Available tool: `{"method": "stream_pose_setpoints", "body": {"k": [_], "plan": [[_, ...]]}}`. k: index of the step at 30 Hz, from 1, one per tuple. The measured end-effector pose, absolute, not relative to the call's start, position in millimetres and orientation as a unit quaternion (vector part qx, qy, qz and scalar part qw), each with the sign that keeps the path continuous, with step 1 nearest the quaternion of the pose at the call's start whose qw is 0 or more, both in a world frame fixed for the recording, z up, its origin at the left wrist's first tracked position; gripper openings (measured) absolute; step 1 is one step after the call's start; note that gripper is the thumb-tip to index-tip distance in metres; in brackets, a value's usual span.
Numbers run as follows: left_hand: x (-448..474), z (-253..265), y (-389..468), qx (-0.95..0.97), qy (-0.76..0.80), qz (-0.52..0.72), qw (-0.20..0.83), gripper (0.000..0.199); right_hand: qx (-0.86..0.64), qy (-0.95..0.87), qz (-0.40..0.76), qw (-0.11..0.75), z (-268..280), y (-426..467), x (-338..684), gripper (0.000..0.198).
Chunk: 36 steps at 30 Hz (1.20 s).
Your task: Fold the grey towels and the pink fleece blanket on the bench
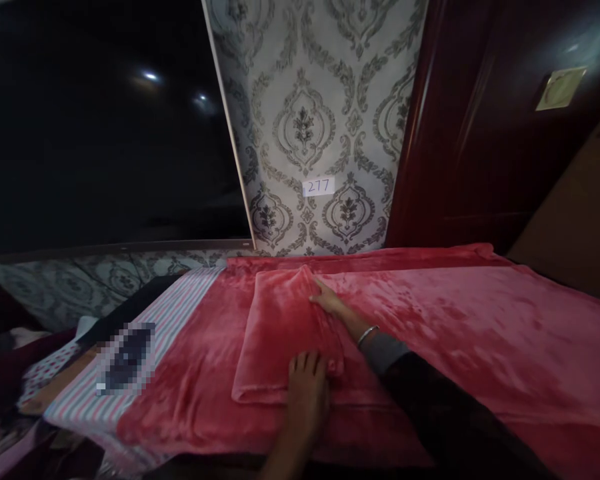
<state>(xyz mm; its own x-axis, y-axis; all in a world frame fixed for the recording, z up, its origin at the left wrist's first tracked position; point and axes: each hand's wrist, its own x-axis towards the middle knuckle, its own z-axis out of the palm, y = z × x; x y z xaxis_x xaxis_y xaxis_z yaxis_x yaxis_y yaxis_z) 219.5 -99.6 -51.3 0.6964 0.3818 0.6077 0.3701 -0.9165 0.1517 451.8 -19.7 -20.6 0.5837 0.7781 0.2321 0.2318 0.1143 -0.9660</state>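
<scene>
A red plush blanket (285,333) lies folded into a thick rectangle on a larger spread of the same fabric. My left hand (307,383) rests on its near edge, open, fingers bent slightly over the top and holding nothing. At the far right edge of the fold is my right hand (327,298), with a bracelet on the wrist. Its thumb and forefinger are apart against the fabric; the other fingers are partly hidden. The fold's far corner rises to a small peak beside that hand.
The spread-out red fabric (430,320) reaches far to the right. Left of it lies striped cloth (180,313) with a blurred dark object (127,358) on top. A large black screen (105,133), patterned wall (305,87) and dark red door frame (445,153) stand behind.
</scene>
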Motion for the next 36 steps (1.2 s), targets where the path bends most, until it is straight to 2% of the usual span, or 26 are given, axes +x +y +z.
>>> {"method": "stream_pose_setpoints", "body": {"k": [4, 8, 13, 17, 23, 29, 36], "plan": [[219, -41, -93, 0.89, 0.125, 0.439, -0.012, 0.04, -0.667, -0.416, 0.128, 0.605, -17, -24, 457, 0.059], [228, -43, -103, 0.889, 0.099, 0.446, -0.012, 0.041, -0.707, -0.412, 0.062, 0.572, -26, -56, 468, 0.068], [236, -70, -118, 0.921, 0.092, 0.379, 0.012, 0.045, -0.741, -0.428, 0.063, 0.514, -43, -83, 474, 0.066], [233, -68, -116, 0.927, 0.08, 0.365, 0.026, 0.048, -0.744, -0.442, 0.066, 0.496, -39, -79, 476, 0.066], [239, -50, -116, 0.922, 0.079, 0.379, 0.019, 0.047, -0.747, -0.428, 0.038, 0.507, -27, -74, 486, 0.062], [250, -69, -128, 0.936, 0.067, 0.346, 0.0, 0.041, -0.765, -0.405, 0.054, 0.498, -42, -97, 491, 0.058], [249, -69, -128, 0.937, 0.068, 0.343, 0.013, 0.044, -0.76, -0.41, 0.069, 0.5, -44, -95, 491, 0.066]]}}
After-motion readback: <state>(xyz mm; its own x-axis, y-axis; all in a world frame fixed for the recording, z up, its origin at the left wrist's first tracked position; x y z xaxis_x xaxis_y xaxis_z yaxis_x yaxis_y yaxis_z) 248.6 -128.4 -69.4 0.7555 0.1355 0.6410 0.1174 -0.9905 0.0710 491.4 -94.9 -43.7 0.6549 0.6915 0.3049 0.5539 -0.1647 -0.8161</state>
